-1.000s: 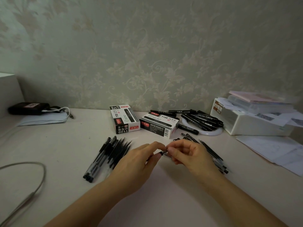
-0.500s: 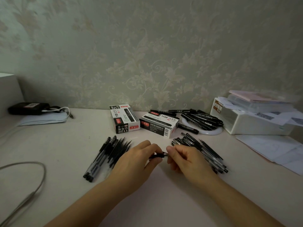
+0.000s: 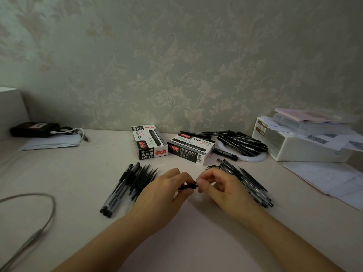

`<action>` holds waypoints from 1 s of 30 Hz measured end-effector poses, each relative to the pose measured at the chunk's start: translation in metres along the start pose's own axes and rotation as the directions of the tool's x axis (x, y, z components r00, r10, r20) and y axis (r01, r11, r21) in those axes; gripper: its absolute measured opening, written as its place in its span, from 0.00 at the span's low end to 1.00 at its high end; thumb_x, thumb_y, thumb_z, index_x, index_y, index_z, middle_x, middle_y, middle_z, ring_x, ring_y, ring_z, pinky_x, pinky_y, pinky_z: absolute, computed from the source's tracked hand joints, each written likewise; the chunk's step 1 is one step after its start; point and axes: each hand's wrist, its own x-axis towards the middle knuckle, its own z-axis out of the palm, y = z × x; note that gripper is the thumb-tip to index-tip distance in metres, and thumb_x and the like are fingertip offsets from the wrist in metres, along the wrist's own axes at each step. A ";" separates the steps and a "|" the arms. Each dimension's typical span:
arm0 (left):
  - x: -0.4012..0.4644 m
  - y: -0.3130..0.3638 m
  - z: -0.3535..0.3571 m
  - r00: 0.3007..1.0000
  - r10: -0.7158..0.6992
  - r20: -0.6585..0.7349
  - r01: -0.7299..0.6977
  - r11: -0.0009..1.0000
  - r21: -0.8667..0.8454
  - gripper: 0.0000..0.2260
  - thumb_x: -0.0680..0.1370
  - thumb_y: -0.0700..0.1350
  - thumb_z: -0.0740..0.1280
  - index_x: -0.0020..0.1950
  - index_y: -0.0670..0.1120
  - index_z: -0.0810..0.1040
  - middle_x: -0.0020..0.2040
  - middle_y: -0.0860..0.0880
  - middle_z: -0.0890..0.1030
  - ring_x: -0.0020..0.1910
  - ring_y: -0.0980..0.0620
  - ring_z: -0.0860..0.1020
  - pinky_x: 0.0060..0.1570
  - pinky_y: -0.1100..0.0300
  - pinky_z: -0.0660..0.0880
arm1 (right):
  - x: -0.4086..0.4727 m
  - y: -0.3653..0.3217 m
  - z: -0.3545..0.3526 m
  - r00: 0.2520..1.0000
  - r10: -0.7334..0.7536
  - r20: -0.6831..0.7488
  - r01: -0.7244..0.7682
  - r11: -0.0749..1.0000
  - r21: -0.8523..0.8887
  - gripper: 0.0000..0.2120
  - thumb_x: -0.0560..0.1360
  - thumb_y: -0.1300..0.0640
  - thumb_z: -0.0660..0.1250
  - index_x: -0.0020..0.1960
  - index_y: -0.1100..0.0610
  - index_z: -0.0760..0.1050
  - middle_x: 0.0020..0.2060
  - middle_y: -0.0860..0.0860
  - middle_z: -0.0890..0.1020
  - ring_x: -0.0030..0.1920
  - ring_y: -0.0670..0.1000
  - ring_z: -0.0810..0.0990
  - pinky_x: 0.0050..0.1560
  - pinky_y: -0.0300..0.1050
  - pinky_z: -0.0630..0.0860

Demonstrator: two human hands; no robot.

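Note:
My left hand [image 3: 167, 195] and my right hand [image 3: 222, 190] meet over the middle of the desk. Between them is a short black pen piece [image 3: 187, 187]; my left fingers pinch its left end, and my right thumb and forefinger pinch its right end. Most of the pen is hidden by the hands. A pile of black gel pens [image 3: 129, 185] lies just left of my left hand. A second pile of pens [image 3: 249, 183] lies under and behind my right hand.
Two marker boxes [image 3: 149, 142] [image 3: 191, 149] stand behind the hands. Loose black markers [image 3: 241, 143] lie on a white ring. A white storage box [image 3: 302, 146] with papers is at right, loose sheets [image 3: 330, 177] nearby. A grey cable [image 3: 45, 214] loops at left, a black case [image 3: 35, 129] at far left.
Both hands have shifted slightly toward me and apart. A black pen piece now shows between the fingertips, where before they were pressed together.

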 end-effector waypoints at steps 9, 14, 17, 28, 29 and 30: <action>-0.001 -0.001 0.001 1.000 0.014 -0.008 -0.014 1.000 -0.002 0.06 0.79 0.53 0.62 0.55 0.57 0.76 0.45 0.59 0.72 0.40 0.62 0.72 0.40 0.64 0.73 | -0.001 0.001 0.001 1.000 0.004 -0.002 -0.004 0.999 -0.032 0.19 0.74 0.34 0.59 0.40 0.47 0.79 0.36 0.46 0.84 0.30 0.44 0.76 0.35 0.40 0.74; 0.000 -0.002 0.000 1.000 0.009 -0.024 -0.010 1.000 -0.008 0.07 0.79 0.53 0.63 0.55 0.56 0.77 0.46 0.59 0.74 0.41 0.62 0.73 0.42 0.64 0.74 | 0.000 0.005 -0.001 0.997 -0.016 0.070 0.020 0.999 -0.046 0.04 0.78 0.47 0.66 0.44 0.43 0.77 0.38 0.45 0.83 0.31 0.44 0.74 0.34 0.39 0.73; 0.000 -0.001 -0.001 0.999 0.019 -0.032 -0.020 1.000 -0.021 0.06 0.79 0.52 0.63 0.54 0.56 0.77 0.45 0.59 0.74 0.39 0.65 0.72 0.41 0.65 0.72 | 0.000 0.002 -0.001 0.995 -0.019 0.102 0.021 1.000 -0.018 0.08 0.79 0.47 0.64 0.42 0.45 0.76 0.35 0.46 0.81 0.31 0.42 0.74 0.33 0.34 0.71; 0.002 0.001 -0.008 0.995 0.060 -0.076 -0.059 0.998 0.024 0.05 0.78 0.51 0.66 0.53 0.56 0.80 0.45 0.58 0.74 0.38 0.59 0.72 0.39 0.59 0.74 | 0.000 -0.005 -0.002 0.986 0.065 0.155 -0.092 0.979 0.181 0.12 0.81 0.54 0.63 0.39 0.51 0.77 0.32 0.48 0.80 0.29 0.41 0.73 0.30 0.30 0.67; 0.002 0.001 -0.008 0.994 0.061 -0.088 -0.059 0.998 0.020 0.05 0.78 0.51 0.66 0.52 0.56 0.80 0.45 0.58 0.74 0.38 0.59 0.72 0.38 0.58 0.74 | -0.001 -0.005 -0.002 0.987 0.066 0.150 -0.093 0.979 0.183 0.12 0.81 0.53 0.63 0.39 0.51 0.77 0.33 0.49 0.81 0.30 0.41 0.73 0.30 0.30 0.68; 0.002 0.002 -0.007 0.993 0.056 -0.105 -0.055 0.998 0.012 0.05 0.78 0.51 0.66 0.52 0.55 0.80 0.44 0.58 0.74 0.38 0.60 0.72 0.38 0.59 0.74 | -0.001 -0.006 0.000 0.989 0.064 0.130 -0.088 0.979 0.182 0.13 0.81 0.52 0.62 0.39 0.50 0.78 0.34 0.49 0.81 0.30 0.42 0.73 0.30 0.30 0.68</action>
